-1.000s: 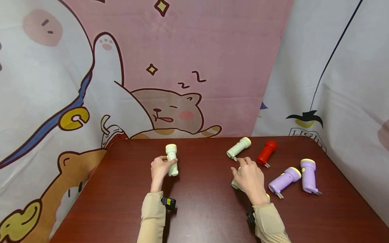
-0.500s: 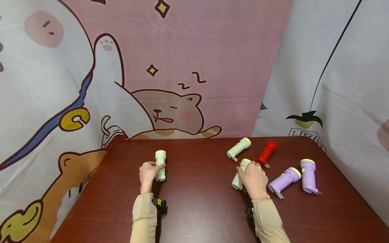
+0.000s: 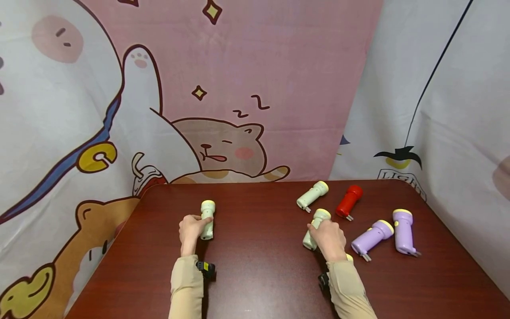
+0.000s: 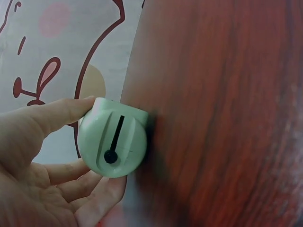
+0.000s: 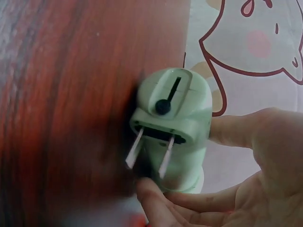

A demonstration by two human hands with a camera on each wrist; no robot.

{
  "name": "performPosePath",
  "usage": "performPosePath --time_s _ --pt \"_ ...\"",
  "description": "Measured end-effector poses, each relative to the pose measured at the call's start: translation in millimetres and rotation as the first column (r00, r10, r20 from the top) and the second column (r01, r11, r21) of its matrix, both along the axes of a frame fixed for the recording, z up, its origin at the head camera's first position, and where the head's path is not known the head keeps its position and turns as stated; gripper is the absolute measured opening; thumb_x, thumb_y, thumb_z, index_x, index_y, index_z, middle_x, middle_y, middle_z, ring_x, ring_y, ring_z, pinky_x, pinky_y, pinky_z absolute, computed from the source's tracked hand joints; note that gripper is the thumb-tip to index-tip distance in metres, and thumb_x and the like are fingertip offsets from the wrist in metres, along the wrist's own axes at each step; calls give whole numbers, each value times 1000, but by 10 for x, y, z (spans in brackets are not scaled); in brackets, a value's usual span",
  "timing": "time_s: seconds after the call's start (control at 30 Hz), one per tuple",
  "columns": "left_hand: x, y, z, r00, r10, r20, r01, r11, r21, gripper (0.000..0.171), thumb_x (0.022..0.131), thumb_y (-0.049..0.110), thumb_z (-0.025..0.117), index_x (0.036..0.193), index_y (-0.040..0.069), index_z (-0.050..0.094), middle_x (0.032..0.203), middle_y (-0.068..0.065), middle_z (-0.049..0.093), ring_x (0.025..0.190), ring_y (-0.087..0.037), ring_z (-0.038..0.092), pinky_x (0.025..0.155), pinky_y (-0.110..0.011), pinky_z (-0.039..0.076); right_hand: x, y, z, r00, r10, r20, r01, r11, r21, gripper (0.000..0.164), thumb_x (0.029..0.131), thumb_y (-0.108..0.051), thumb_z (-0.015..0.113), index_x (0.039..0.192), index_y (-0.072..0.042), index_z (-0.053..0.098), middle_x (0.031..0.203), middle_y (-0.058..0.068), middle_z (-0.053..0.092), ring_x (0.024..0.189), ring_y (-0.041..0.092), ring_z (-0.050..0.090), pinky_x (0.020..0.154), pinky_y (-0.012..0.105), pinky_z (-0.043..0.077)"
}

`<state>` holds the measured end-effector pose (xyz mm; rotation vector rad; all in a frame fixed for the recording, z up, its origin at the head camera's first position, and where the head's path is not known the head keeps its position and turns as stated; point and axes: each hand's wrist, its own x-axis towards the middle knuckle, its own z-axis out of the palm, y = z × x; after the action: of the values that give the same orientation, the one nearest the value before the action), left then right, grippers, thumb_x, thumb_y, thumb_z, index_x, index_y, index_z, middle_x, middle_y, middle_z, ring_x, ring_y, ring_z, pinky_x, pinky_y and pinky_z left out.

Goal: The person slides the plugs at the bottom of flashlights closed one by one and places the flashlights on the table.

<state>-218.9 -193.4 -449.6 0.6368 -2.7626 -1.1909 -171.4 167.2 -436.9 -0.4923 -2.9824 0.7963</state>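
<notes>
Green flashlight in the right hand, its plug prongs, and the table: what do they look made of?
Green flashlight: likely moulded plastic with a satin finish; smooth rounded body, soft highlights.
Plug prongs: probably bare metal; thin, flat, silvery-grey blades.
Table: wood or wood-look laminate, I can't tell which; reddish-brown grain streaks, and a pale sheen suggesting a semi-gloss surface.

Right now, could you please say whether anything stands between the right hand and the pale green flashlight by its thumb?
Nothing visible does: the right hand grips that pale green flashlight, and the red flashlight lies farther off, to its right.
</notes>
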Motion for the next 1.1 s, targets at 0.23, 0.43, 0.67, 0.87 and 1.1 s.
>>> performPosePath --time_s 0.23,0.43,0.67,0.87,1.1 --pt "-7 -9 -4 999 -36 -15 35 999 -40 48 78 40 71 105 -1 69 104 -24 68 86 -37 63 60 -38 47 -38 9 -9 999 16 38 -14 999 -47 43 89 -36 57 65 -1 60 75 25 62 65 38 60 51 42 46" --pt "11 28 17 998 -38 -46 36 998 -60 45 80 38 70 104 -1 69 102 -23 68 84 -36 64 63 -41 48 -58 21 -20 999 5 50 0 995 -103 39 88 -34 58 70 1 61 72 19 58 64 34 58 52 38 46" --pt "35 138 42 983 -2 -183 -18 994 -108 41 81 31 69 107 -1 66 99 -19 69 88 -40 65 72 -52 49 -74 33 -24 999 10 52 -4 992 -126 38 89 -32 58 73 3 60 74 19 58 66 34 57 55 38 46" --pt "41 247 83 937 8 -350 -58 989 -133 32 81 19 70 106 -1 67 97 -20 69 86 -39 65 72 -53 49 -85 42 -37 999 10 51 -3 992 -130 39 89 -32 58 76 4 61 74 18 57 66 32 57 54 37 46" --pt "55 460 129 847 -91 -523 14 989 -149 26 78 13 75 98 -2 68 93 -18 71 86 -35 67 74 -49 52 -81 58 -12 1000 -15 -23 11 990 -140 39 87 -33 59 74 3 60 71 18 57 65 33 57 54 38 45"
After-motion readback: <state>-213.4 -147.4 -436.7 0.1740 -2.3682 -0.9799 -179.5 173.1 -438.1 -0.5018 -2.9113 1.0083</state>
